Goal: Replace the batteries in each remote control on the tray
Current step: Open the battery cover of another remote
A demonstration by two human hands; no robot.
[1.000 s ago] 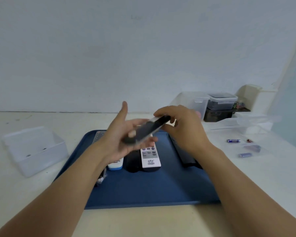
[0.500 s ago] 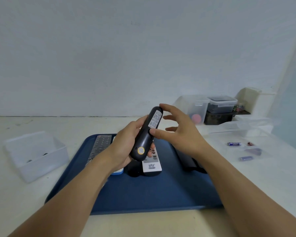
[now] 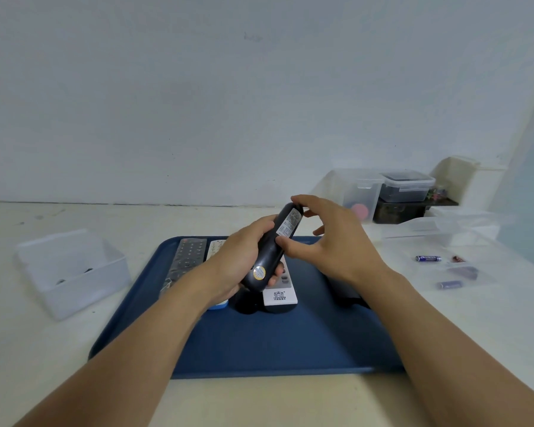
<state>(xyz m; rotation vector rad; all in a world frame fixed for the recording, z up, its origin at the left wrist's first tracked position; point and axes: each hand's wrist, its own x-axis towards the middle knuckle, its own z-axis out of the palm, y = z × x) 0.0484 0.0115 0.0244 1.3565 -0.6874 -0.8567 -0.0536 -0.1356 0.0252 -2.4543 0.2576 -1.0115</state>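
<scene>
My left hand grips a black remote above the blue tray, back side up, with a white label and a round gold sticker showing. My right hand pinches the same remote: thumb on its back near the label, forefinger curled over its far end. Under the hands, a white remote, a grey remote, another white remote and a black remote lie on the tray. Loose batteries lie on the table to the right.
A clear plastic bin stands left of the tray with small dark items inside. Clear lidded containers and a clear tray crowd the back right corner. A wall runs behind the table.
The black remote has been turned from lying flat across my left palm to back side up, raised at its far end. My right hand shifted to pinch it by the label and far end.
</scene>
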